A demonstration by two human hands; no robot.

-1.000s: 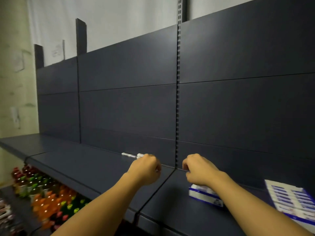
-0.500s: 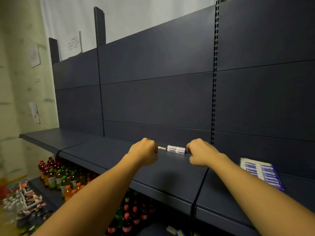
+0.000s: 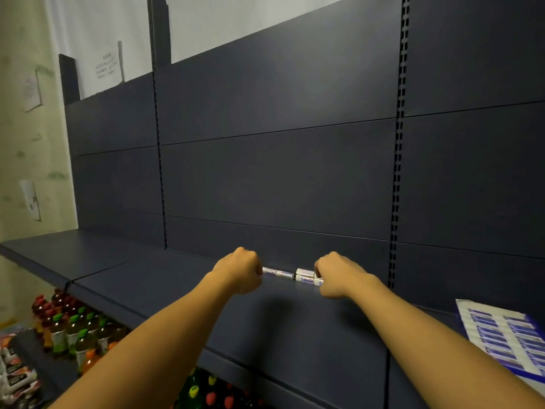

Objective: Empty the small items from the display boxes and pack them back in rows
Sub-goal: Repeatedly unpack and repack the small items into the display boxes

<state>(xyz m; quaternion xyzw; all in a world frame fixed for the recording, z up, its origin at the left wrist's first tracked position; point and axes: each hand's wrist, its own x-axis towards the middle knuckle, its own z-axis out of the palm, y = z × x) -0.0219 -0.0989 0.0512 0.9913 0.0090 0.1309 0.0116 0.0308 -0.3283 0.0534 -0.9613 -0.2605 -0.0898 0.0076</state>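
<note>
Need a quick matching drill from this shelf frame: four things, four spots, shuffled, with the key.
Things
1. left hand
2. right hand
3. display box
4. drink bottles

Places
A. far right on the shelf, lying flat
B. at the right end of the row of small white tubes
C. on the lower level, bottom left
D. at the left end of that row

Pairs: 1-D, 2-B, 3-A, 4-C
</note>
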